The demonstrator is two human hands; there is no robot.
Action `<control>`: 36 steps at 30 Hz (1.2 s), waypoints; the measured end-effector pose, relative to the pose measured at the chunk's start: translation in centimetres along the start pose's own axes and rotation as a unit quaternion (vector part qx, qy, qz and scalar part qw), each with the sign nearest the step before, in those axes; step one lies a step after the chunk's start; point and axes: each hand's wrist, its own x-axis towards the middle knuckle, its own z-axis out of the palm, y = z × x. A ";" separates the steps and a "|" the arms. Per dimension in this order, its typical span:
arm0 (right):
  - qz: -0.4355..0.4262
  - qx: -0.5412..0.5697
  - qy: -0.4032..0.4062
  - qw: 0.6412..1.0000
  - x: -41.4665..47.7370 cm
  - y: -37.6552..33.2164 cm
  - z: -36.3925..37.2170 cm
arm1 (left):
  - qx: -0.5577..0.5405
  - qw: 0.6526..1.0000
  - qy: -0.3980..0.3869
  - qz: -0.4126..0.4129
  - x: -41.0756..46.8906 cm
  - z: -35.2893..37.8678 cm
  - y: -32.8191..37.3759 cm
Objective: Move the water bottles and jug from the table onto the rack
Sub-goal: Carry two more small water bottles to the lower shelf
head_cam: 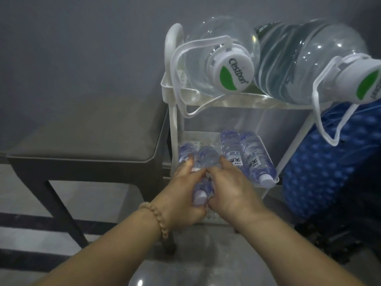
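A white rack (175,120) stands right of a dark table (88,137). Two big clear jugs lie on its top shelf: a left jug (218,58) and a right jug (305,65), both with white caps facing me. On the middle shelf lie several small water bottles. Two labelled bottles (245,155) rest at the right. My left hand (183,195) and my right hand (231,186) both grip the two left bottles (208,157), whose white caps (200,196) point toward me between my palms. A beaded bracelet (154,219) sits on my left wrist.
A blue dotted bag (329,162) leans against the rack's right side. The dark tabletop is bare. The floor below is grey with dark stripes at the left. Long white carry straps (321,124) hang from the jugs over the rack's front.
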 end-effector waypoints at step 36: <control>0.046 -0.095 0.196 0.975 3.4 1.0 11.6 | 0.407 0.907 0.101 -0.033 4.0 4.0 -2.5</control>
